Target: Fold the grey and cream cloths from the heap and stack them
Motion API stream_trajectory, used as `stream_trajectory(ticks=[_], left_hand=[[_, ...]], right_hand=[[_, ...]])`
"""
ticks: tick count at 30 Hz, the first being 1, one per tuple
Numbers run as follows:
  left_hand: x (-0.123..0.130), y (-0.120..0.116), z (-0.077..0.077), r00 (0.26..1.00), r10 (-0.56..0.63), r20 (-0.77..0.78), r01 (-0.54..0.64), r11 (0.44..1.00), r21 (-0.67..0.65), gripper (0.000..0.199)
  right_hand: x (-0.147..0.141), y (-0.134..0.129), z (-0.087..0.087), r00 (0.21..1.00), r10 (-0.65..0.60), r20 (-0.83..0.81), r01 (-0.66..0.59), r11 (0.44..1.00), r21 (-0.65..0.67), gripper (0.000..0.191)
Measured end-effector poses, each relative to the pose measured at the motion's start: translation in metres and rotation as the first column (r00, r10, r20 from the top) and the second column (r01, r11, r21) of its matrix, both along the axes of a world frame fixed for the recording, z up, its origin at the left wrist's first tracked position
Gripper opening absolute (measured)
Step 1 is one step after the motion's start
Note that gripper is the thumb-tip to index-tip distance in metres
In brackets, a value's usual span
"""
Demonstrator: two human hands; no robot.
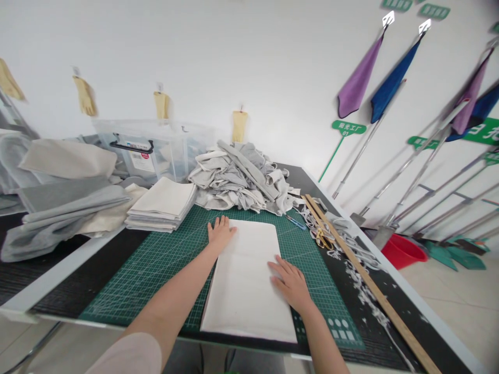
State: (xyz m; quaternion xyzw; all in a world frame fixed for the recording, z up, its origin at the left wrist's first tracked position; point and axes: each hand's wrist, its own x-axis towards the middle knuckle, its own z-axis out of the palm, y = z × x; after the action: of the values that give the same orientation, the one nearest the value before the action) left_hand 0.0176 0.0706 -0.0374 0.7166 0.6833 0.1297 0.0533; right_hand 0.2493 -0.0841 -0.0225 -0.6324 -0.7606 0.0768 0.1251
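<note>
A long white piece of folded cloth [247,283] lies flat on a green cutting mat [156,275], its near end at the table's front edge. My left hand [221,232] rests at the cloth's far left corner, fingers spread and pointing away from me. On the right edge of the cloth, about halfway along, my right hand [291,283] lies with its fingers stretched out and apart. Neither hand grips anything. Just left of the mat's far part sits a neat stack of folded white cloths [163,201].
Crumpled grey and white fabric [241,176] is heaped behind the mat. A clear plastic box [144,150] and piled cloth [66,202] stand left. Rightward lie blue-handled scissors [296,222], gold-handled scissors [323,239], wooden strips [366,280] and scraps. A red bucket [405,250] is on the floor.
</note>
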Motion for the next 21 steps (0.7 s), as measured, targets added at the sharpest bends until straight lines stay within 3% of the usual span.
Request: stream_trajectory(ticks=[6, 10, 14, 17, 19, 21], left_hand=[[-0.005, -0.003, 0.002, 0.984, 0.173, 0.042, -0.177, 0.977, 0.122, 0.042], [-0.019, -0.012, 0.005, 0.987, 0.126, 0.099, -0.139, 0.98, 0.144, 0.036], [-0.04, -0.033, 0.009, 0.987, -0.073, 0.143, 0.051, 0.987, 0.153, 0.037], [-0.057, -0.065, 0.015, 0.923, -0.322, 0.212, 0.289, 0.942, 0.173, 0.037], [-0.068, -0.092, 0.023, 0.822, -0.492, 0.288, 0.484, 0.869, 0.103, 0.035], [-0.076, -0.12, 0.032, 0.69, -0.63, 0.357, 0.684, 0.728, -0.038, 0.037]], right_hand=[[0.0, -0.001, 0.003, 0.998, -0.005, -0.061, 0.005, 1.0, 0.006, 0.036], [0.004, 0.0, 0.001, 0.992, 0.003, -0.129, 0.001, 1.0, 0.029, 0.035], [0.014, -0.015, -0.001, 0.98, 0.035, -0.195, -0.029, 0.999, 0.035, 0.043], [0.019, -0.039, 0.007, 0.972, 0.122, -0.202, -0.129, 0.991, -0.02, 0.057], [0.02, -0.057, 0.014, 0.963, 0.187, -0.193, -0.206, 0.975, -0.083, 0.064], [0.018, -0.071, 0.019, 0.958, 0.227, -0.177, -0.252, 0.959, -0.131, 0.065]])
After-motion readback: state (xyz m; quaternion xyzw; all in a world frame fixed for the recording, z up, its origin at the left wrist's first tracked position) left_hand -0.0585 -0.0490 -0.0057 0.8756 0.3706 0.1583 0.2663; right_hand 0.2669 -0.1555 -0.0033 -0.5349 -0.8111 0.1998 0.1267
